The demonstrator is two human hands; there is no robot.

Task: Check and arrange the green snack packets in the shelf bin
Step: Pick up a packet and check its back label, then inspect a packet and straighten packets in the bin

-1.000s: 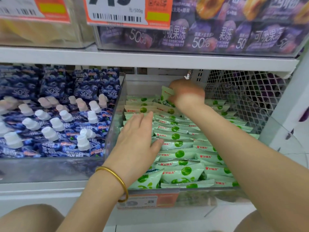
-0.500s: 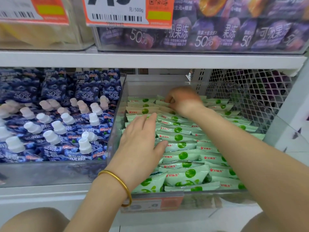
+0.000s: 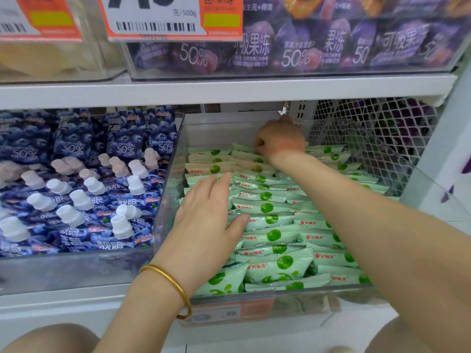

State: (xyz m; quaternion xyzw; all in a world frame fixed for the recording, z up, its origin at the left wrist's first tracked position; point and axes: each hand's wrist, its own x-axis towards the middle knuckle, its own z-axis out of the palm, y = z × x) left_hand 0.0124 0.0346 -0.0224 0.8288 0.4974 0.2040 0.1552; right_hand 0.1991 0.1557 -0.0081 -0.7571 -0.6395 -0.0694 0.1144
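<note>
Several pale green snack packets [image 3: 275, 235] with green dots lie in overlapping rows inside a clear plastic shelf bin [image 3: 168, 189]. My left hand [image 3: 206, 220], with a gold bangle at the wrist, lies flat with straight fingers on the packets at the bin's left side. My right hand [image 3: 280, 138] reaches to the back of the bin, fingers curled down among the rearmost packets; what the fingertips hold is hidden.
A bin of blue blueberry jelly pouches [image 3: 84, 189] with white caps stands to the left. A white wire mesh divider [image 3: 369, 138] closes the right side. The shelf above [image 3: 229, 90] carries purple jelly packs and orange price tags [image 3: 173, 19].
My right hand held a green packet raised at the back a second ago; it has lowered it into the rear row. My left hand has stayed flat on the packets.
</note>
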